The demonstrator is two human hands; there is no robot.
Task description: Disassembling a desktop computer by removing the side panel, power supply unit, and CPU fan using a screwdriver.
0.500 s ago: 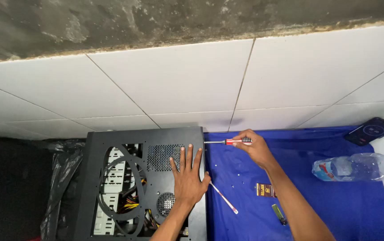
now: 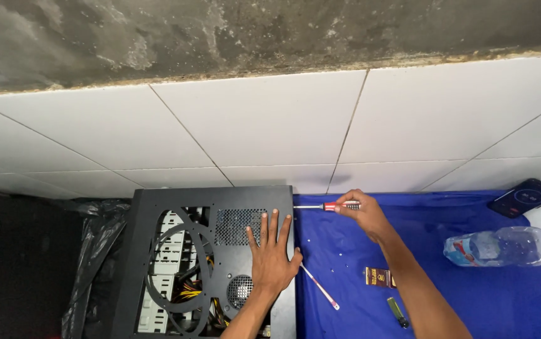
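Note:
A black computer case (image 2: 176, 207) lies on its side on the floor, cables and a vent grille showing through its cut-outs. My left hand (image 2: 273, 254) rests flat on its right part, fingers spread. My right hand (image 2: 358, 211) grips a screwdriver (image 2: 321, 206) with a red and black handle. The shaft lies level and its tip touches the case's upper right edge.
A blue cloth (image 2: 446, 295) covers the floor to the right. On it lie a thin white and red stick (image 2: 319, 287), a small brown packet (image 2: 379, 276), a lighter (image 2: 398, 311) and a plastic water bottle (image 2: 503, 246). A phone (image 2: 525, 197) lies at the cloth's far corner. Black plastic (image 2: 98, 251) is left of the case.

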